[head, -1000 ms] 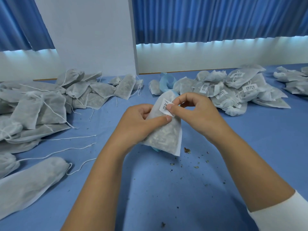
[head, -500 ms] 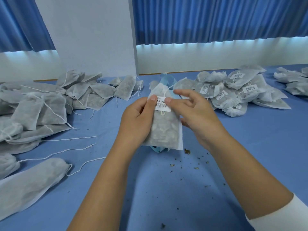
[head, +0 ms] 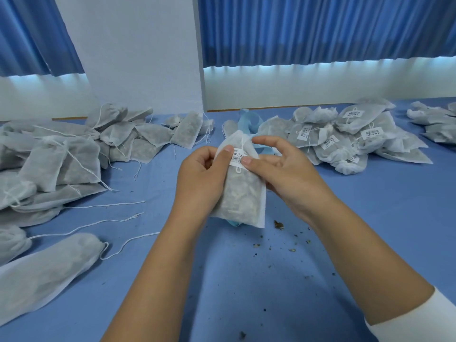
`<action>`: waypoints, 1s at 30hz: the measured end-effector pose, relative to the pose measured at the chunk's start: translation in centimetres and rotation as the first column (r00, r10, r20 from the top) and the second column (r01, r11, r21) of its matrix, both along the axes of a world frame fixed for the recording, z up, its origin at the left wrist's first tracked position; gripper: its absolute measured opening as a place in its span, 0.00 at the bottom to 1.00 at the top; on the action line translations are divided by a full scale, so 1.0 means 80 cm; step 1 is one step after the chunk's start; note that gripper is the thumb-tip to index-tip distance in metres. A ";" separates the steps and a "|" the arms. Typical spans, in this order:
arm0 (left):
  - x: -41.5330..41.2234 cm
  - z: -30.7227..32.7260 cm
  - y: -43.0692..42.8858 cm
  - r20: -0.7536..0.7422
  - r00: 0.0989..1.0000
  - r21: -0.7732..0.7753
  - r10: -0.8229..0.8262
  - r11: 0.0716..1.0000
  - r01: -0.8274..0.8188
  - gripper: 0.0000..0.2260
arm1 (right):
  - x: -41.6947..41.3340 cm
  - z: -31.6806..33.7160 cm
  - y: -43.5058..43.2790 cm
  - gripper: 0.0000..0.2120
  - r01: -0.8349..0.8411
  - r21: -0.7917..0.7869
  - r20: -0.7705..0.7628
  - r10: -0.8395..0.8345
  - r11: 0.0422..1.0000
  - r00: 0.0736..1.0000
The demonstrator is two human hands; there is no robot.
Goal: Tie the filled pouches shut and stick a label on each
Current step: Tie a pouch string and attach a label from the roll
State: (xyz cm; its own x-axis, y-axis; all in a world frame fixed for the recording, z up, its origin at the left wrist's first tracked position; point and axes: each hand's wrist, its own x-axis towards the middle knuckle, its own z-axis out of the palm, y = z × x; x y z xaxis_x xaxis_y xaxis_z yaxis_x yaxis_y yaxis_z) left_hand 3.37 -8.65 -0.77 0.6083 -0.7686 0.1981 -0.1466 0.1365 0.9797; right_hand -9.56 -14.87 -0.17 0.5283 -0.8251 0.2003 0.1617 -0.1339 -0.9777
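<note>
Here, the left hand (head: 200, 183) grips a filled pouch (head: 244, 199) while the right hand (head: 286, 175) thumbs its label (head: 237, 159) flat (other fingers relaxed); next, likely, it joins the labelled pile (head: 345, 141).

You've got just the one view, a wide-angle cam on your head looking forward and down across the blue table (head: 370, 218). It sits close in: your forearms run up from the bottom edge, and your left hand (head: 199, 178) and right hand (head: 283, 178) meet on a pouch (head: 243, 193) dead centre. Further out it faces the white wall (head: 138, 58) and blue curtains (head: 320, 28), catching the left pouch heap (head: 61, 154) and the right pouch heap (head: 345, 137).
</note>
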 end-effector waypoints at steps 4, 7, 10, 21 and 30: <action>0.002 -0.004 -0.006 -0.056 0.989 0.058 0.140 0.989 -0.136 0.14 | -0.004 -0.002 -0.002 0.25 -0.048 -0.119 -0.136 0.032 0.992 0.990; 0.010 -0.006 -0.007 -0.119 0.968 0.073 0.222 0.974 -0.214 0.15 | -0.004 0.001 0.004 0.20 -0.163 -0.196 -0.198 0.124 0.967 0.972; 0.014 -0.004 -0.005 -0.143 0.964 0.075 0.226 0.973 -0.218 0.16 | -0.006 0.000 0.003 0.05 -0.227 -0.216 -0.217 0.180 0.950 0.959; 0.012 0.004 0.000 -0.289 0.948 0.010 0.137 0.990 -0.140 0.06 | -0.032 0.007 -0.040 0.18 0.148 0.142 0.252 -0.180 0.979 0.951; 0.011 0.000 0.002 -0.060 0.993 0.110 0.105 0.989 -0.098 0.06 | -0.012 -0.010 -0.027 0.11 0.160 -0.090 -0.153 -0.173 0.983 0.973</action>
